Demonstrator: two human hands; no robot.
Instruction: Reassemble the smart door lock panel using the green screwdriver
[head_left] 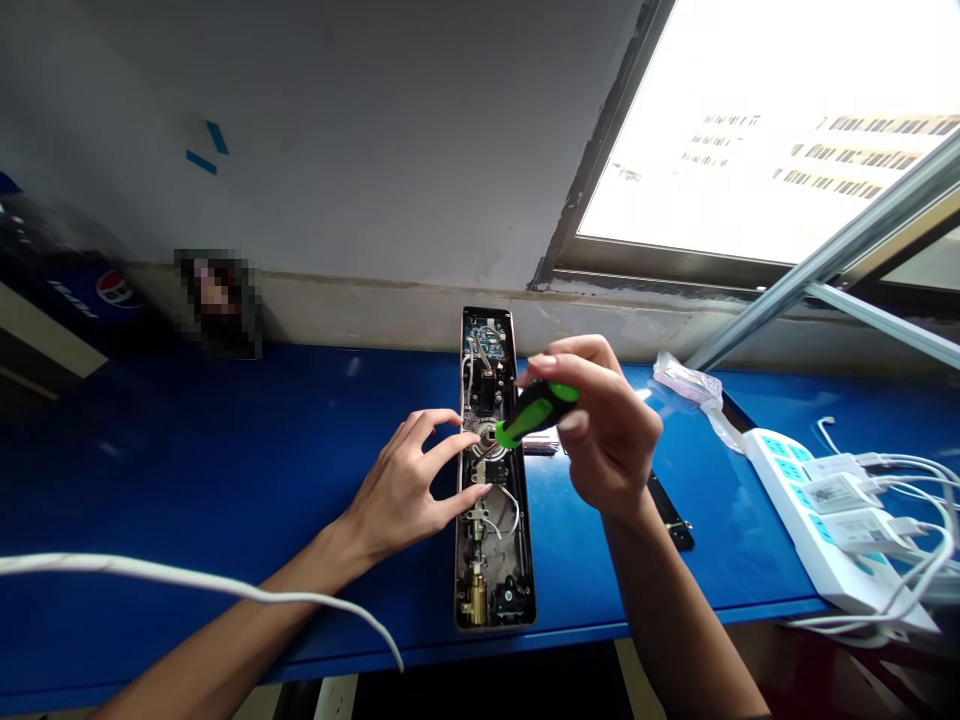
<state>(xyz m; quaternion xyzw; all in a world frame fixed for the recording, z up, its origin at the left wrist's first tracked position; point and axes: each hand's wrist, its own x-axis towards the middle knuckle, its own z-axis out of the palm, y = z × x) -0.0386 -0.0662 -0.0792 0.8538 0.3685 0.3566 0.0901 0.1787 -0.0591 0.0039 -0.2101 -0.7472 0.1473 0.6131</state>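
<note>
Casing (523, 530) between both hands, left hand (412, 480) half-open touching it, right hand (611, 430) gripping screwdriver (538, 411)

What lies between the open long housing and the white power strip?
In the head view: the right hand gripping a green-and-black screwdriver, a small flat stack beside the housing, and a partly hidden dark piece.

Both forearms (675, 610) bare, slim, tapering toward wrists (628, 508); left grip (409, 482) and right grip (611, 435) bare, fingers (451, 450) slender.
</note>
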